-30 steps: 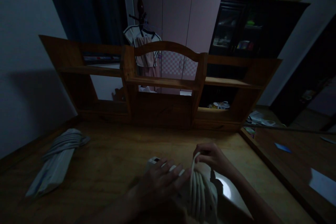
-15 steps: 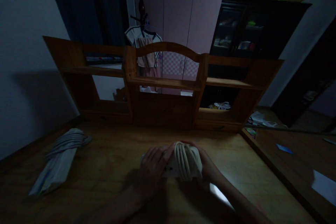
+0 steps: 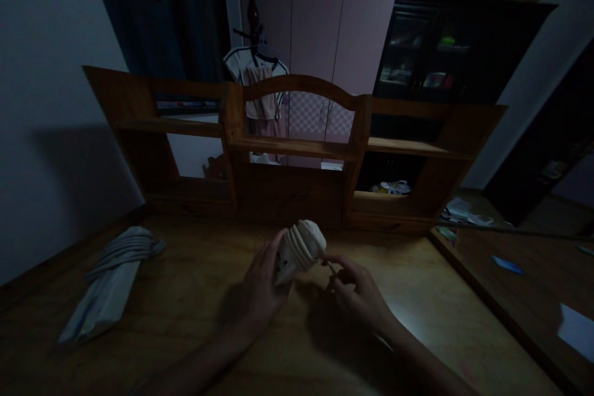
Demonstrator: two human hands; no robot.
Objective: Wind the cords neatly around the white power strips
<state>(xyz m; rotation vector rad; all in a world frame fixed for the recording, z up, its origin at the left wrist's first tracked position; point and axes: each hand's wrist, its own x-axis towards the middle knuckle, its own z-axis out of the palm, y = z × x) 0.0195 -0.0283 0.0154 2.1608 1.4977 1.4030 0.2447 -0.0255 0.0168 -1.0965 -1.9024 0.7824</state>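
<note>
In dim light, a white power strip with its white cable wound round it is held up above the wooden desk. My left hand grips the strip from the left and below. My right hand sits just right of it, fingers pinched on the loose end of the cable coming off the winding.
A second white power strip with a bundled cable lies at the desk's left. A wooden shelf unit stands along the desk's back edge. Papers lie on the dark side surface at right. Pink wardrobe and dark cabinet stand behind.
Both hands have lifted the wound strip up and away from me. The strip has tilted on end, and my right hand has come off the coil and pinched the cable's loose end.
</note>
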